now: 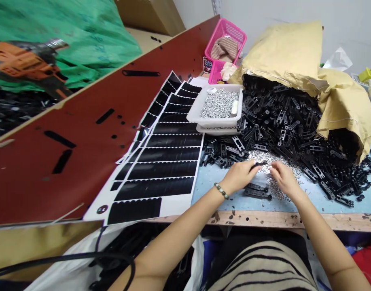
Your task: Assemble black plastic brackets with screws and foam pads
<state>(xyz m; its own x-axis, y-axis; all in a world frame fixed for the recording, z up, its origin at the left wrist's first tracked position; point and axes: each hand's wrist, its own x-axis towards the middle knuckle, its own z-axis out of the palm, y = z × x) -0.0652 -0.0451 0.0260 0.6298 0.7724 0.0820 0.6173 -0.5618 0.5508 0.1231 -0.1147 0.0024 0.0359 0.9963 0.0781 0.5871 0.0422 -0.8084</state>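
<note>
My left hand [241, 174] is closed around a small black plastic part [260, 163], whose end sticks out past the fingertips. Close to that end, my right hand [282, 177] has its thumb and finger pinched together; anything between them is too small to make out. Below the hands, black plastic bars [258, 194] lie side by side on the light blue table surface [227, 204]. Small silver screws [278, 188] are scattered under and around my right hand. A large heap of black plastic parts [273, 109] rises just beyond both hands.
A white tub [196, 109] of silver metal pieces stands left of the heap. Torn brown paper sacks [282, 52] lie behind and right. Black sticker sheets [170, 155] cover the table's left side, beside a red board [91, 161]. An orange power tool [24, 62] is at far left.
</note>
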